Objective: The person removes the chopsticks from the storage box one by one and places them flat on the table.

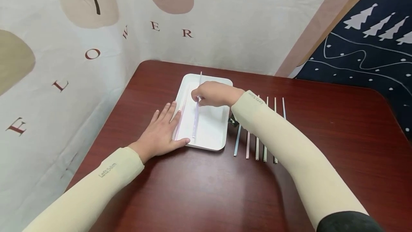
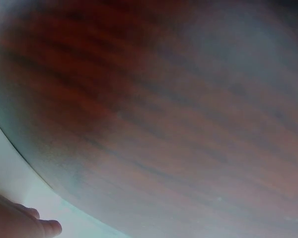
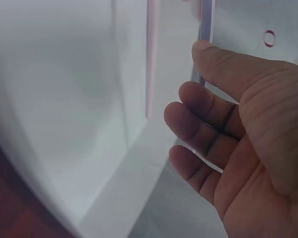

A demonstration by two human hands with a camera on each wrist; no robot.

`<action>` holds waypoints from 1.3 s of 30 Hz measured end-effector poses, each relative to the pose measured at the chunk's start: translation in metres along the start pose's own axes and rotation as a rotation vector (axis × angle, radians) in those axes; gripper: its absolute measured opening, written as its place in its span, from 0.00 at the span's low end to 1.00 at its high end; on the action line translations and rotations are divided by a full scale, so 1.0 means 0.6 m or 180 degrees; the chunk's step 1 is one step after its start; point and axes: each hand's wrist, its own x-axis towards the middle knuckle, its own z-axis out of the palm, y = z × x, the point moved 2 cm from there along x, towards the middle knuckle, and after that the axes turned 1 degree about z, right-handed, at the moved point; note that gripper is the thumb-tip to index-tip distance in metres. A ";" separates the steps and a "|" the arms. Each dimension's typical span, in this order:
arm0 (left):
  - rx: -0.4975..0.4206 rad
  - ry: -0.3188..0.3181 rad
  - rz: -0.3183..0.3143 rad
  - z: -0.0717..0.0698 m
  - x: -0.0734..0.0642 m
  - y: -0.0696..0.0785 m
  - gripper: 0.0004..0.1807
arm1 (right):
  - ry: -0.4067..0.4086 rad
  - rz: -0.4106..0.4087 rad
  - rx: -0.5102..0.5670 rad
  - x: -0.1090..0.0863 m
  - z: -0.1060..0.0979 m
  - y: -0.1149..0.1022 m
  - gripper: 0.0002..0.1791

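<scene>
Pinched in the right hand (image 1: 213, 94), the lilac stick (image 1: 195, 121) juts out both ways over the white tray (image 1: 210, 126), touched by the wide-spread left hand (image 1: 161, 131).

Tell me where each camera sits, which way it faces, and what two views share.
Head: worn on the head, looking forward and down at the table and white tray; left hand, right hand and sleeved forearms show.
Left wrist: worn on that wrist, looking at the blurred table and white tray's edge; fingers, presumably the left hand's, show lower left.
Right wrist: worn there, looking across the white tray toward the lettered cloth; the right hand shows palm-side.
Shared by head and right wrist: the right hand pinching a purple stick.
</scene>
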 end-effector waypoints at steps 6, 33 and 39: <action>0.0031 -0.0045 -0.0024 0.000 0.000 -0.002 0.58 | 0.0177 0.0066 -0.0045 -0.055 -0.018 0.006 0.03; 0.0071 -0.0023 -0.0008 -0.004 0.001 0.003 0.57 | 0.0823 0.0640 0.0054 -0.366 0.036 0.101 0.08; 0.0075 -0.0023 -0.0001 -0.004 0.001 0.004 0.57 | 0.0925 0.0697 0.0040 -0.421 0.052 0.119 0.11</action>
